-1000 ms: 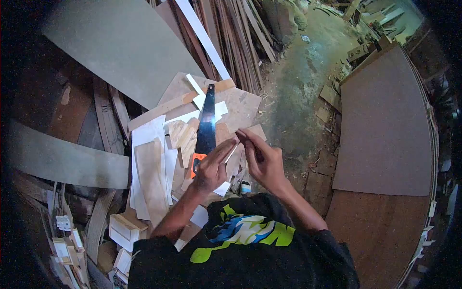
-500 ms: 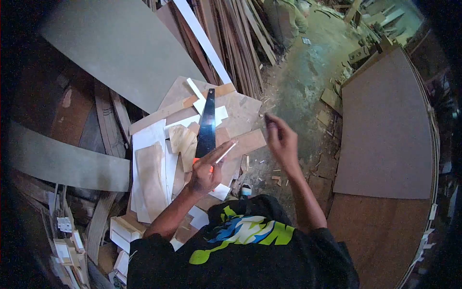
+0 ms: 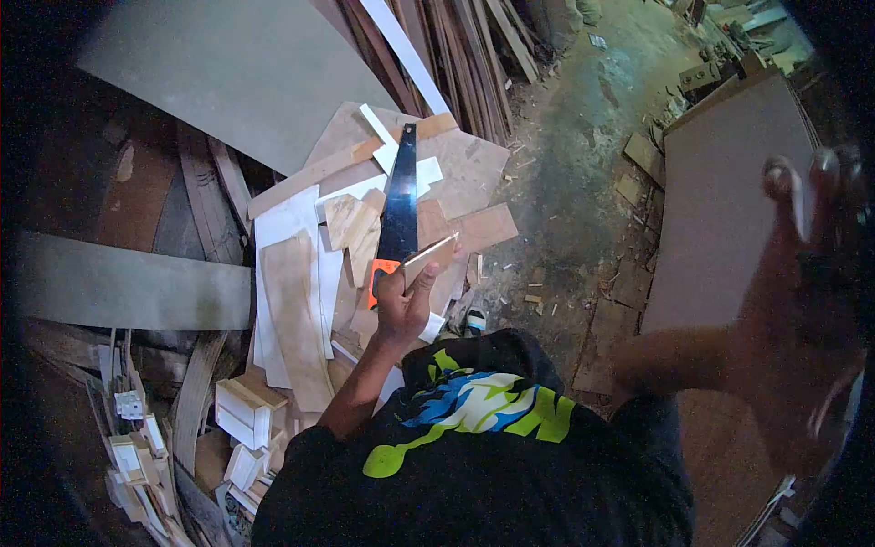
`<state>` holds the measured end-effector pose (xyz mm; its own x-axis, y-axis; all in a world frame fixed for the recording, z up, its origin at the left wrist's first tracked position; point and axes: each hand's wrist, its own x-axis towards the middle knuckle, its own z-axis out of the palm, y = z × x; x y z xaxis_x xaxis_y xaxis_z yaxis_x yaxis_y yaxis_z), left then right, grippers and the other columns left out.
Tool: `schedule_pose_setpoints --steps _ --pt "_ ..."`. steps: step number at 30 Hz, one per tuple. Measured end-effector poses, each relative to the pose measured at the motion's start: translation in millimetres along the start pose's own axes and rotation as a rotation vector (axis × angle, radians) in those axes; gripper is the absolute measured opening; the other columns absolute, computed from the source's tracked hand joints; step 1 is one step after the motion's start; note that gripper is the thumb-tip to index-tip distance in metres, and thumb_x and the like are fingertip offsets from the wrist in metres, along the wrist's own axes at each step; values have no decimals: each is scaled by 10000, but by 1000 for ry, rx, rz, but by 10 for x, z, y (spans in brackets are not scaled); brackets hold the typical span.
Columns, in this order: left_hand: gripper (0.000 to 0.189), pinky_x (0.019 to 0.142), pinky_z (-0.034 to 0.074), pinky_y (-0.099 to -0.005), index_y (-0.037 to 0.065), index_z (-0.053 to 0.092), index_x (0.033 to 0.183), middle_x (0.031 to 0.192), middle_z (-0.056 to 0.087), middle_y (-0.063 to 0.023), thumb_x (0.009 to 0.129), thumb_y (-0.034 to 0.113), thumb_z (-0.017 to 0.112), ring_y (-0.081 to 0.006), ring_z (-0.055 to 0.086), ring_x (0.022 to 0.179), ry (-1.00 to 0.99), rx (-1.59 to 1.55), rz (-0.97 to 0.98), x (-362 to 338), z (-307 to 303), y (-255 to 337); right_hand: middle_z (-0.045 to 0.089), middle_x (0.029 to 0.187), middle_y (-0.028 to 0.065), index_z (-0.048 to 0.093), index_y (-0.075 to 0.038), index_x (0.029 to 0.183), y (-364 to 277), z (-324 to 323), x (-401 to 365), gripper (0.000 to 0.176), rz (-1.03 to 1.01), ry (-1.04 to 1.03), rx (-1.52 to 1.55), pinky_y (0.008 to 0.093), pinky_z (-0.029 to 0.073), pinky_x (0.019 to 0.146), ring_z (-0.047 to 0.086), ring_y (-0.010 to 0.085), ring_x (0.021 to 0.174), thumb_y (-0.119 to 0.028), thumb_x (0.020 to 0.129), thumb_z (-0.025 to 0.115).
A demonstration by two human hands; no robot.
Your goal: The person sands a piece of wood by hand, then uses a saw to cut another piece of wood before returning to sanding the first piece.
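My left hand [image 3: 406, 305] is closed on a small wood piece [image 3: 432, 256], its pale edge tilted up to the right. Just beyond that hand, a handsaw [image 3: 399, 201] with a dark blade and orange handle lies on the pile of boards. Raised at the far right, close to the camera, is my right hand [image 3: 802, 237]. Its fingers point upward and are smeared by motion. A pale streak shows between two of them, and I cannot make out what it is. Beneath the saw lie a block of grained wood [image 3: 354, 221] and white strips [image 3: 428, 171].
A large grey sheet [image 3: 237, 82] leans at upper left, beside long stacked planks [image 3: 456, 64]. To the right stands a big panel [image 3: 711, 201]. Offcuts [image 3: 241, 415] crowd the lower left. Wood scraps litter the floor [image 3: 583, 137].
My right hand has moved from beside the board pile up and right, close to the camera. My left hand has turned, showing more of the wood piece's face. The view has shifted slightly.
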<state>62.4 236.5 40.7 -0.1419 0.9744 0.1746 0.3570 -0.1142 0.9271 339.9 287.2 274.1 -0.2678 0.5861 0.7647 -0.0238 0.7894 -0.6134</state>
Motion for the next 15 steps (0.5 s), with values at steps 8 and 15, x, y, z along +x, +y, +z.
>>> schedule_pose_setpoints --steps 8,15 --pt "296 536 421 -291 -38 675 955 650 610 -56 945 255 637 -109 541 568 14 -76 -54 -90 32 -135 600 903 125 521 19 1220 43 83 158 499 -58 -151 -1 355 458 740 553 211 782 -387 933 561" --pt "313 620 464 -293 -36 681 1006 744 669 -101 957 267 618 -138 606 661 15 -104 -107 -85 -9 -28 597 969 166 499 28 1225 50 112 210 553 -86 -189 -2 387 468 790 574 257 851 -412 901 590"
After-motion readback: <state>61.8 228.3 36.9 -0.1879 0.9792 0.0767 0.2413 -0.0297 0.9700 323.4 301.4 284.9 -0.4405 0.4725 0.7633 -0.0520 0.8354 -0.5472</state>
